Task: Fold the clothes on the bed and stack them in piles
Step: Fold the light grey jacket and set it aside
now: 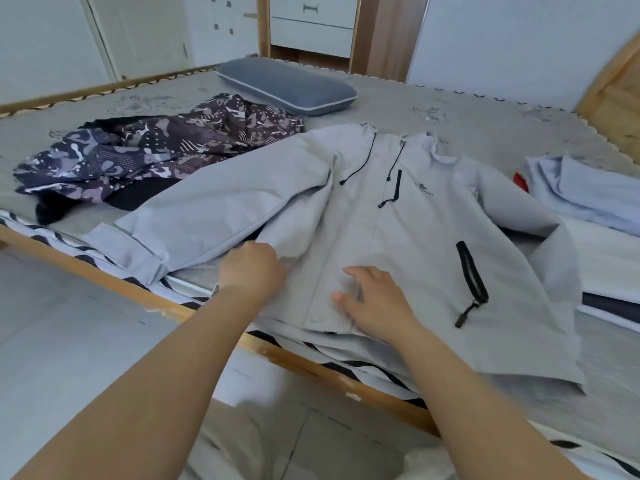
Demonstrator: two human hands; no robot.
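Observation:
A light grey zip jacket (408, 223) lies front-up across the near part of the bed, both sleeves spread out. My left hand (251, 268) grips the jacket's left side near the armpit, fingers curled into the cloth. My right hand (374, 301) rests flat on the lower front by the zip line, fingers spread. A camouflage-patterned garment (156, 150) lies crumpled at the left. A pale blue garment (588, 192) lies loosely bunched at the right, with a small red thing (520, 181) beside it.
A grey pillow (287, 86) lies at the far middle of the bed (485, 116). The wooden bed frame (114, 278) runs diagonally in front of me. White cabinets and drawers stand behind the bed. Floor tiles show at lower left.

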